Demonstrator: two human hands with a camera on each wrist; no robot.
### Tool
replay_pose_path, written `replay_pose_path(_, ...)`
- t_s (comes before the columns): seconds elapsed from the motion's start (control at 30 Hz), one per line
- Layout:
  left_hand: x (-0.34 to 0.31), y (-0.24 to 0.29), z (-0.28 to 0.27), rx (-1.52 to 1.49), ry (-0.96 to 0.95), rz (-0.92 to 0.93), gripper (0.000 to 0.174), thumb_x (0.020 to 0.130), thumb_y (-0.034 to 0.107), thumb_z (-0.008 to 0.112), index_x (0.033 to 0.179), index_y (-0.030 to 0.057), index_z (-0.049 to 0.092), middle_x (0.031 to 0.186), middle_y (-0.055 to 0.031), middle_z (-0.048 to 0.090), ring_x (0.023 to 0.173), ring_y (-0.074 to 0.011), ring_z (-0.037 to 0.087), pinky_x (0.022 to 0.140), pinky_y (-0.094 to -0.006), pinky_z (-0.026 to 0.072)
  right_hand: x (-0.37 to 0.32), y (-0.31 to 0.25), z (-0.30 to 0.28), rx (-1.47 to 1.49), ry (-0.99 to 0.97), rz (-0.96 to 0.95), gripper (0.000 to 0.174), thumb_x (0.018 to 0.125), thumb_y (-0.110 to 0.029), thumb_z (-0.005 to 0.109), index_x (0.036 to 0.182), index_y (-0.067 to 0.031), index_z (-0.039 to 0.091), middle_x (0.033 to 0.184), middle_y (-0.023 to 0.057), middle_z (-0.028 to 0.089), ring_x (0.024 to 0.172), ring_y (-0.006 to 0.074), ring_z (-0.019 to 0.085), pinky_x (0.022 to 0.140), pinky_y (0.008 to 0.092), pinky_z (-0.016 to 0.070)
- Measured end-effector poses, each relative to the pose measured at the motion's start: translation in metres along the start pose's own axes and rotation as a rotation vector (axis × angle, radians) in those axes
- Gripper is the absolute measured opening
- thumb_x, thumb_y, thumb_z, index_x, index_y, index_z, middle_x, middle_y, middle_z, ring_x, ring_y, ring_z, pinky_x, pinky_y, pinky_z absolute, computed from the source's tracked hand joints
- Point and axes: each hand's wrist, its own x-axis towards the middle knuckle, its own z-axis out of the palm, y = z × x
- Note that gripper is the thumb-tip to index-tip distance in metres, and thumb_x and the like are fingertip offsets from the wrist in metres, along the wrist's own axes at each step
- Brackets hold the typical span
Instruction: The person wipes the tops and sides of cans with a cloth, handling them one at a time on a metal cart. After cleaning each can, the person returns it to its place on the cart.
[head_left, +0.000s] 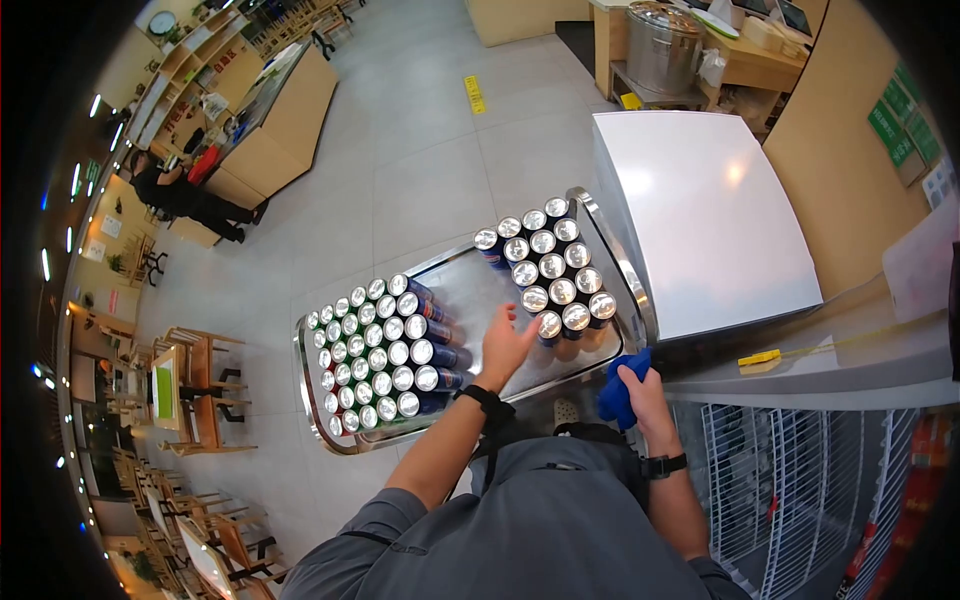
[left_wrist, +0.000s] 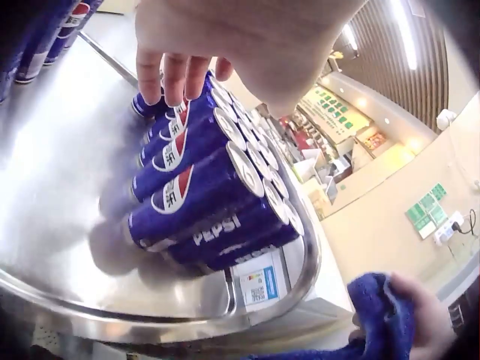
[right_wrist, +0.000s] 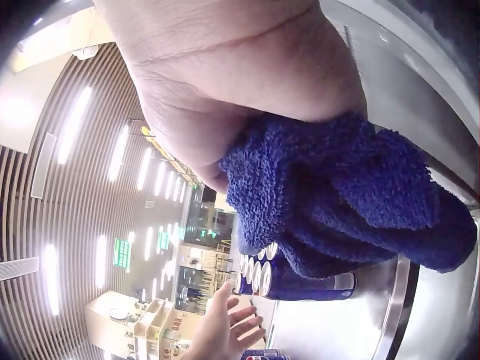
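A steel tray [head_left: 470,290] carries two groups of upright drink cans. My left hand [head_left: 507,350] hovers beside the right group of blue Pepsi cans [head_left: 552,265], its fingers loosely extended and holding nothing. In the left wrist view those fingers hang over the tops of the Pepsi cans [left_wrist: 195,176]. Closer to the tray's near right corner, my right hand [head_left: 650,395] grips a crumpled blue terry cloth [head_left: 618,393]. The cloth [right_wrist: 322,187] bunches out below the palm in the right wrist view. A larger block of cans [head_left: 365,345], some blue and some green, fills the tray's left end.
Right of the tray stands a white-topped box [head_left: 700,220]. A counter ledge [head_left: 850,375] bearing a yellow object [head_left: 760,358] runs above wire racks [head_left: 770,490]. Farther off are a steel pot [head_left: 662,50], a person in black [head_left: 180,195], and wooden chairs [head_left: 205,390].
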Motion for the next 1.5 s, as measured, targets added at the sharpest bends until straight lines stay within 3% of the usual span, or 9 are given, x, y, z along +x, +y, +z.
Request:
replay_pose_path(0.27, 0.108, -0.049, -0.027, -0.029, 0.221, -0.047, 0.063, 0.081, 0.031, 0.08, 0.131, 0.002, 0.054, 0.109, -0.0176, 0.066, 0.084, -0.0278, 0.066, 0.078, -0.0407, 0.0539, -0.008, -0.008, -0.002, 0.006, 0.049, -0.014, 0.023, 0.095, -0.018, 0.069, 0.104, 0.003, 0.068, 0.089, 0.0036, 0.068, 0.078, 0.0112, 0.063, 0.069, 0.0282, 0.052)
replay_pose_path(0.47, 0.181, -0.073, -0.028, 0.085, 0.116, -0.025, 0.085, 0.076, 0.025, 0.084, 0.145, -0.0029, 0.044, 0.133, -0.0266, 0.059, 0.119, -0.0381, 0.06, 0.101, -0.0441, 0.0481, -0.011, -0.01, -0.006, -0.002, 0.131, -0.013, 0.025, 0.095, -0.017, 0.068, 0.108, 0.0039, 0.067, 0.093, 0.005, 0.068, 0.081, 0.0118, 0.064, 0.072, 0.0286, 0.053)
replay_pose_path(0.5, 0.188, -0.073, -0.026, 0.053, 0.078, -0.033, 0.093, 0.072, 0.022, 0.086, 0.148, -0.0038, 0.039, 0.14, -0.028, 0.054, 0.133, -0.0406, 0.05, 0.111, -0.0445, 0.0414, -0.012, -0.011, -0.007, -0.003, 0.145, -0.018, 0.025, 0.095, -0.017, 0.068, 0.109, 0.004, 0.067, 0.094, 0.0053, 0.068, 0.082, 0.012, 0.064, 0.072, 0.0288, 0.0532)
replay_pose_path(0.63, 0.206, -0.08, -0.013, 0.105, 0.012, 0.07, 0.098, 0.068, 0.017, 0.088, 0.15, -0.0021, 0.038, 0.144, -0.0259, 0.053, 0.136, -0.0395, 0.049, 0.114, -0.0426, 0.0403, -0.015, -0.012, -0.012, -0.015, 0.196, -0.012, 0.026, 0.096, -0.016, 0.067, 0.111, 0.0043, 0.067, 0.096, 0.0059, 0.069, 0.084, 0.0124, 0.065, 0.073, 0.0292, 0.0536)
replay_pose_path(0.77, 0.208, -0.093, -0.007, 0.052, 0.027, 0.088, 0.084, 0.068, 0.016, 0.087, 0.142, 0.0024, 0.048, 0.133, -0.0232, 0.062, 0.125, -0.0385, 0.059, 0.106, -0.042, 0.0468, -0.019, -0.015, -0.014, -0.025, 0.228, -0.003, 0.025, 0.096, -0.016, 0.066, 0.111, 0.0041, 0.067, 0.096, 0.0062, 0.069, 0.084, 0.0126, 0.065, 0.073, 0.0291, 0.0537)
replay_pose_path(0.9, 0.177, -0.082, -0.016, -0.055, 0.028, 0.105, 0.065, 0.069, 0.019, 0.085, 0.123, 0.0025, 0.053, 0.114, -0.0234, 0.069, 0.109, -0.0403, 0.066, 0.093, -0.0437, 0.0522, -0.02, -0.017, -0.013, -0.024, 0.238, -0.001, 0.024, 0.097, -0.016, 0.066, 0.111, 0.0041, 0.067, 0.096, 0.0063, 0.07, 0.084, 0.0127, 0.065, 0.073, 0.0289, 0.0536)
replay_pose_path(1.27, 0.008, -0.077, -0.006, -0.088, 0.115, -0.112, 0.072, 0.068, 0.03, 0.088, 0.121, 0.0, 0.048, 0.103, -0.0239, 0.069, 0.095, -0.037, 0.07, 0.086, -0.0438, 0.0537, -0.005, -0.028, -0.001, -0.011, 0.114, -0.013, 0.026, 0.097, -0.017, 0.067, 0.112, 0.004, 0.067, 0.093, 0.005, 0.069, 0.08, 0.0122, 0.065, 0.07, 0.0285, 0.0534)
replay_pose_path(1.43, -0.032, -0.086, -0.001, -0.06, 0.076, 0.139, 0.063, 0.067, 0.031, 0.088, 0.116, 0.0009, 0.062, 0.104, -0.0191, 0.069, 0.098, -0.035, 0.067, 0.09, -0.0424, 0.0523, -0.001, -0.027, 0.003, -0.062, 0.043, -0.031, 0.026, 0.096, -0.016, 0.067, 0.113, 0.0039, 0.067, 0.093, 0.0047, 0.069, 0.08, 0.012, 0.065, 0.071, 0.0288, 0.0537)
replay_pose_path(1.5, -0.033, -0.08, -0.009, -0.069, -0.042, 0.078, 0.063, 0.066, 0.032, 0.088, 0.117, 0.0019, 0.064, 0.103, -0.0182, 0.069, 0.099, -0.0357, 0.066, 0.091, -0.043, 0.0518, -0.004, -0.026, 0.006, -0.064, 0.001, -0.027, 0.026, 0.096, -0.015, 0.066, 0.114, 0.0041, 0.067, 0.093, 0.005, 0.069, 0.081, 0.0121, 0.065, 0.071, 0.0291, 0.0541)
